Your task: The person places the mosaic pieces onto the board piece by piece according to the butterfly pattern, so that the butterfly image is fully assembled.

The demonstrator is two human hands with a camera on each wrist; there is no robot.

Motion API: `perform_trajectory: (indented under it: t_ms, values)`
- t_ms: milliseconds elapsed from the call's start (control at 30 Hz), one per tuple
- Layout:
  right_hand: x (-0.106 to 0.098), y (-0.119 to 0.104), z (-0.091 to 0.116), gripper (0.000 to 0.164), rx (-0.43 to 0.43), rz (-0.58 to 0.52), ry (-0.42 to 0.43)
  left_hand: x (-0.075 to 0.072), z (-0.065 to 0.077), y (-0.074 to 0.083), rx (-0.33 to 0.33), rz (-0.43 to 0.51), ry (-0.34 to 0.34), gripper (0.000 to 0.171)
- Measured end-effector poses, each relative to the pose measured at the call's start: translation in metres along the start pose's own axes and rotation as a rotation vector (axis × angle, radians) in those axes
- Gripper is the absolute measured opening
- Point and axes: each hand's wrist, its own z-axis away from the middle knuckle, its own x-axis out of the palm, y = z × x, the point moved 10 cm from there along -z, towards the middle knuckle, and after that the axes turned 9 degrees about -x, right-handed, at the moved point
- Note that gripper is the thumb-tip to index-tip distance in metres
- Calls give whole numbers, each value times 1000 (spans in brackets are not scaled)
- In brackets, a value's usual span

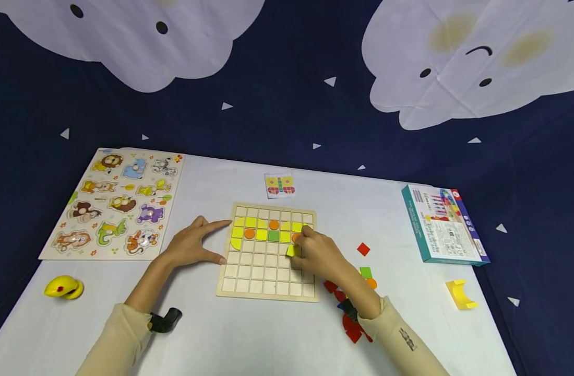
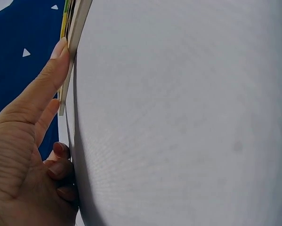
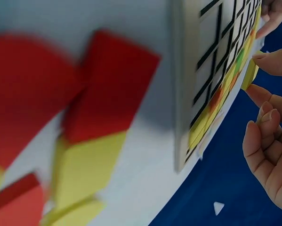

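A wooden grid board (image 1: pixel 267 297) lies on the white table, its upper rows filled with yellow, orange and green tiles. My left hand (image 1: pixel 187 246) rests at the board's left side, thumb and index finger stretched apart and touching its edge. The other left fingers are bent beneath, as the left wrist view shows. Between thumb and index finger, my right hand (image 1: pixel 321 254) pinches a yellow tile (image 3: pixel 250 74) over the right part of the grid. The pinched tile's full shape is partly covered by the fingers.
Loose red tiles (image 1: pixel 354 334), with green and orange ones, lie under my right forearm. A butterfly pattern card (image 1: pixel 279 186) is behind the board. An animal puzzle (image 1: pixel 99 209) and yellow toy (image 1: pixel 63 286) stand left; a box (image 1: pixel 444 224) and yellow curved block (image 1: pixel 459 295) right.
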Motion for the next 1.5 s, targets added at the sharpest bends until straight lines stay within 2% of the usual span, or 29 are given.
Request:
perform_trajectory:
  t_ms: [367,533,1000,1133,1333,1500]
  values:
    - [13,-31,-37,11,-99,14,-50,1,-2,-2,4,2,0,100]
    - [17,-42,-49,10,-119,17,-69,2,-3,-3,3,0,3,100]
    - [32,-56,-72,14,-129,39,-126,2,-3,-3,14,-22,-1,99]
    - [38,-57,-77,13,-136,32,-122,2,-2,-2,20,-17,4,99]
    - [43,-62,-80,3,-151,38,-104,1,-2,-1,28,-14,4,99]
    - [48,-64,-84,6,-138,33,-106,-1,0,-1,37,-10,12,98]
